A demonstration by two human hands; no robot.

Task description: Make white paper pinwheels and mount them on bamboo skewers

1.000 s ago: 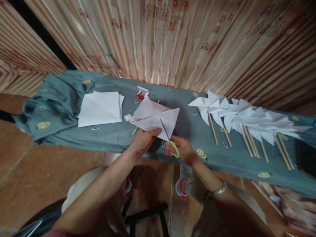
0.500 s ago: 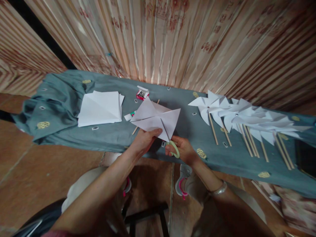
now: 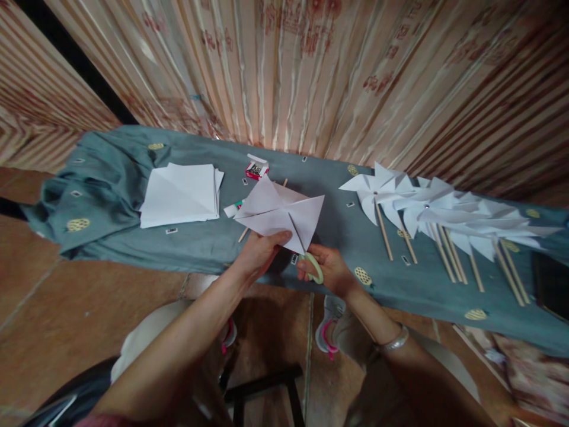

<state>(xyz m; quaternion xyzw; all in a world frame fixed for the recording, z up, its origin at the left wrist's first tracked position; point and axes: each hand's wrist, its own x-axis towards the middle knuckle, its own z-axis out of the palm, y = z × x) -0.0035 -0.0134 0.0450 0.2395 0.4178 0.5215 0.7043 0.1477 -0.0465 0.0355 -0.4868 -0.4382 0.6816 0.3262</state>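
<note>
My left hand (image 3: 265, 250) grips a white paper square (image 3: 271, 210) along its near edge, thumb on top and fingers beneath. Slits run from the paper's corners toward its middle. My right hand (image 3: 326, 268) is closed around the pale green handle of a pair of scissors (image 3: 315, 270). Their blades lie in the slit at the paper's near right corner. Partly hidden under the paper is a wooden stick (image 3: 242, 235), and a small white and green item (image 3: 233, 209) shows at its left. Behind the paper stands an open red and white box (image 3: 256, 171) holding small metal pieces.
A stack of white paper (image 3: 181, 196) lies on the left of the cloth-covered table (image 3: 284, 276). Several paper pinwheels (image 3: 427, 207) on wooden sticks overlap on the right. A dark flat object (image 3: 551, 284) sits at the right edge. A striped curtain (image 3: 284, 77) hangs behind.
Almost nothing differs. Both hands, the paper and the scissors keep nearly the same place, with only a very slight shift at the paper's right corner.
</note>
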